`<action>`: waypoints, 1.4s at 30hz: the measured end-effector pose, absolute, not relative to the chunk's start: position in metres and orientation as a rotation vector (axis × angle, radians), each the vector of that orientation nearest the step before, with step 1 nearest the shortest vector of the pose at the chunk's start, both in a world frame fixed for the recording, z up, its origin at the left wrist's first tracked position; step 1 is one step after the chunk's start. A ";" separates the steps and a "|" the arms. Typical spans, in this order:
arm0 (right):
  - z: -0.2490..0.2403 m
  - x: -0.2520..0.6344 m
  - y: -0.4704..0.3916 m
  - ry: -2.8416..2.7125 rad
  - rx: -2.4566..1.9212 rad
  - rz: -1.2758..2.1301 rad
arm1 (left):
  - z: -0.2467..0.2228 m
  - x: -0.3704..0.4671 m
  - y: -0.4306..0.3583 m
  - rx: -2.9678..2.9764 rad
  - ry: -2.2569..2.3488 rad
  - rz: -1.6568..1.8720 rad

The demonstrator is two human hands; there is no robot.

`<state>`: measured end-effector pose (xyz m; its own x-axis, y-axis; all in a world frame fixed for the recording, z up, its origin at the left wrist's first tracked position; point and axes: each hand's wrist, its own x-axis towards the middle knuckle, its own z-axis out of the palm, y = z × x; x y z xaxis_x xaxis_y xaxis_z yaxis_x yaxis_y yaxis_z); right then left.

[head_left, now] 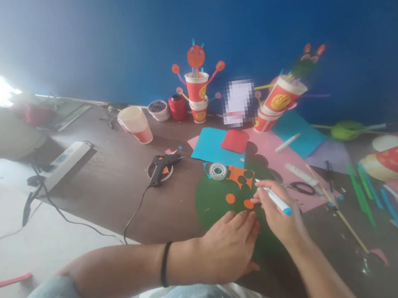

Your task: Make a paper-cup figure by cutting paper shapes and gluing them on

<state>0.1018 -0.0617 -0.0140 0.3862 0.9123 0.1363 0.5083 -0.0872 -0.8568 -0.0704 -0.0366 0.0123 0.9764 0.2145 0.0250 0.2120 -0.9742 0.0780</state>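
Note:
My left hand lies flat on a large dark green paper, its fingers stretched out. In my right hand is a white marker with a blue end; its other end points toward an orange paper scrap with round cut-outs. Two small orange paper circles rest on the green sheet: a left circle and a right circle. A fingertip of my right hand is close beside the right circle; whether it touches I cannot tell. A white tape roll sits at the scrap's left.
A black glue gun with a cord lies left of the green paper. Behind stand stacked cups, tilted decorated cups and a pale cup. Scissors and pipe cleaners lie right. A power strip is far left.

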 end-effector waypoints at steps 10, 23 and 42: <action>-0.021 0.104 -0.061 -1.154 -1.743 0.647 | -0.003 -0.056 -0.040 3.168 0.338 0.037; 0.000 0.122 -0.071 -1.283 -1.609 0.596 | -0.003 -0.063 -0.028 3.091 0.265 0.076; -0.022 0.118 -0.063 -1.462 -1.733 0.531 | -0.005 -0.060 -0.024 3.062 0.262 0.098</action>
